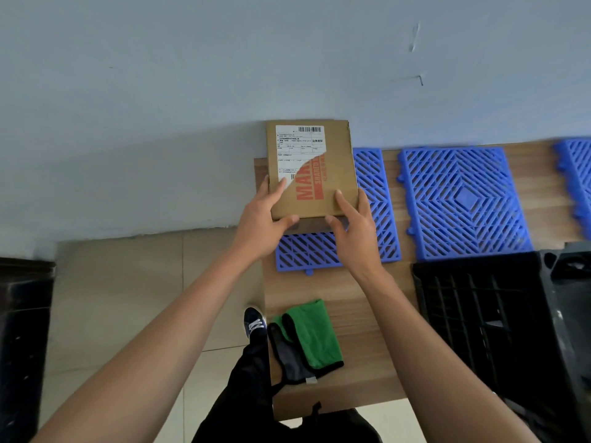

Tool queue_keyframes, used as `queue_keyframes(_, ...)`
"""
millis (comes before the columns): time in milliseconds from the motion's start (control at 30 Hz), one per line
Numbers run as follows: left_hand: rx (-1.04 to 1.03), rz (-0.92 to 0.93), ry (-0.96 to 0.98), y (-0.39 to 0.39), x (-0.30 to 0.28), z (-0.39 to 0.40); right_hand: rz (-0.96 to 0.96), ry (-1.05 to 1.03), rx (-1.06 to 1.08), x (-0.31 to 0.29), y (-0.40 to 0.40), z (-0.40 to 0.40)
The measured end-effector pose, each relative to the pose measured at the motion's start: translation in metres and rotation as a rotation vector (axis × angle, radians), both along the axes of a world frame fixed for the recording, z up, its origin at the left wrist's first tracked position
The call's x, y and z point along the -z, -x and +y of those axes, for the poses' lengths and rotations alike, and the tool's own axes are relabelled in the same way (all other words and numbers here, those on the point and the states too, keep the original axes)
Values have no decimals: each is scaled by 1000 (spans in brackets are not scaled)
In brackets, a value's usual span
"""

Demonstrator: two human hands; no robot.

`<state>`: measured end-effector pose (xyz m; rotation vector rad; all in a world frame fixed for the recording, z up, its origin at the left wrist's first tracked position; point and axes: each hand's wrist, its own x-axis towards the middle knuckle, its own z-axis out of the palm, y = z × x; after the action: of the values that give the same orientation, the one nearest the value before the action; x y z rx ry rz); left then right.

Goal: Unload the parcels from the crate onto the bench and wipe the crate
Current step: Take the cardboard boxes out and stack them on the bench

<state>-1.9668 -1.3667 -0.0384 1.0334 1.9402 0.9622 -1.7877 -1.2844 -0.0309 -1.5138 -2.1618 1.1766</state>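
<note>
A flat brown cardboard parcel (315,174) with a white shipping label and red print is held over the far left corner of the wooden bench (358,314). My left hand (260,219) grips its near left corner, thumb under the near edge. My right hand (355,228) grips the near right corner the same way. The parcel hovers above a blue grid mat (323,254). A black plastic crate (499,321) stands on the bench at the right. A folded green and grey cloth (311,337) lies on the bench near me.
A second blue grid mat (463,199) lies at the back of the bench, a third (575,180) at the far right edge. A black bin (22,346) stands on the tiled floor at left. My shoe (255,321) is beside the bench. A pale wall lies behind.
</note>
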Motion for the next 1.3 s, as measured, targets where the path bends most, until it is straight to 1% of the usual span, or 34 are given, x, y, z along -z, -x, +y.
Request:
queue_keyframes(267,4,2,41,3,2,5,-26,22,14,0,6,4)
queue_keyframes(567,-32,-1,18,0,3,4,-27,7,20,4,5,3)
queue_keyframes(700,-58,24,24,-4,6,2,-77,-82,19,5,2,-2)
queue_keyframes(800,-41,11,-8,-9,4,2,-190,-270,21,5,2,-12)
queue_keyframes(867,-32,50,-81,-15,2,1,-210,-357,26,4,3,-20)
queue_keyframes(933,-51,128,-105,-18,0,-1,-215,-403,9,5,2,-29)
queue_keyframes(1033,-76,278,-59,-11,-2,-2,-235,-365,-16,10,-1,-40)
queue_keyframes(1133,-66,338,-78,3,-4,6,-278,-319,-14,15,-2,-47)
queue_keyframes(1200,-31,388,-92,13,-5,16,-270,-304,10,16,1,-47)
queue_keyframes(1300,72,483,-54,26,-5,28,-230,-283,-8,15,3,-44)
